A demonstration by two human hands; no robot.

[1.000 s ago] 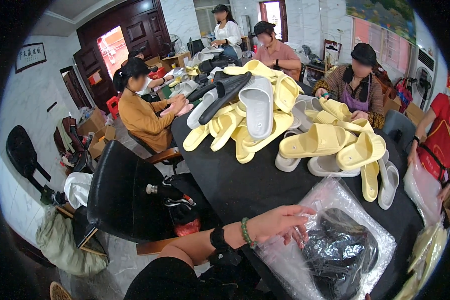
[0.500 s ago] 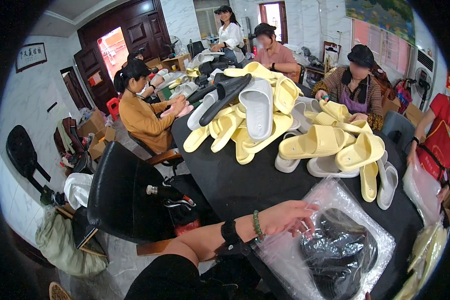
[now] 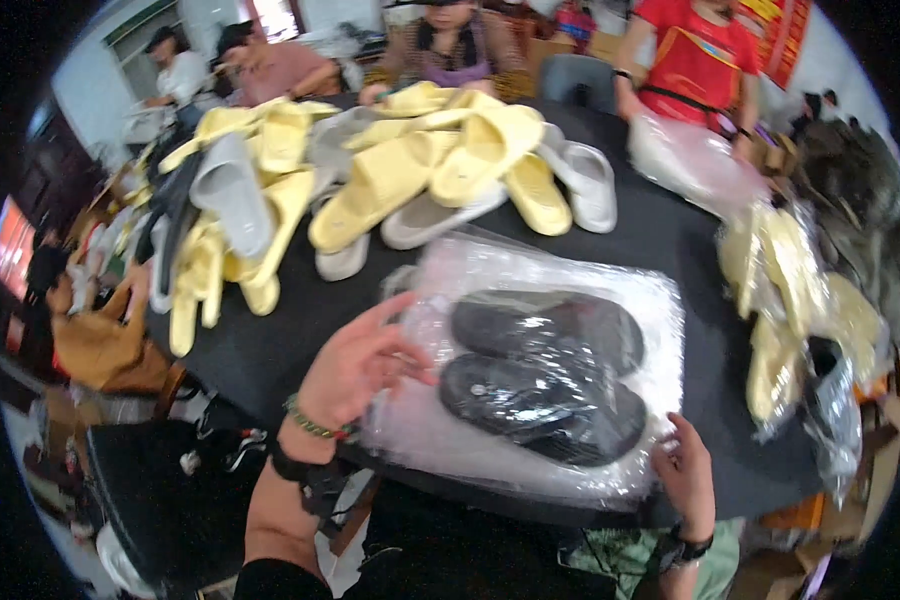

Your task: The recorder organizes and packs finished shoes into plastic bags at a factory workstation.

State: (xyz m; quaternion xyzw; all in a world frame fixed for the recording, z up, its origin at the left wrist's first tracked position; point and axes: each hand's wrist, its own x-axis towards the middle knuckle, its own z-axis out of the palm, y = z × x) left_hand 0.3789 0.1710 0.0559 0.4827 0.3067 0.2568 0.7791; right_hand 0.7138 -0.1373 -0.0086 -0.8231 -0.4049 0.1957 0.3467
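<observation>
A pair of black slippers (image 3: 545, 405) lies inside a clear plastic bag (image 3: 530, 265), on top of what looks like a pile of flat clear bags near the front of the black table. At the bag's left edge is my left hand (image 3: 355, 365), its fingers spread and slightly bent over the plastic; nothing is gripped in it. My right hand (image 3: 688, 475) sits beside the lower right corner of the bag, fingers apart and loosely bent, near or touching the edge. Green beads and a black band circle my left wrist; the right wrist has a dark band.
Loose yellow slippers (image 3: 380, 185) and grey slippers (image 3: 232, 195) are heaped across the table's far side. Bagged yellow slippers (image 3: 778, 300) hang at the right edge. A person in red (image 3: 695, 70) holds clear plastic at the far right. A black chair (image 3: 160, 490) stands at the left.
My view has swung to the right and down. The black slippers now show fully in their bag, and my right hand has come into view at its right side.
</observation>
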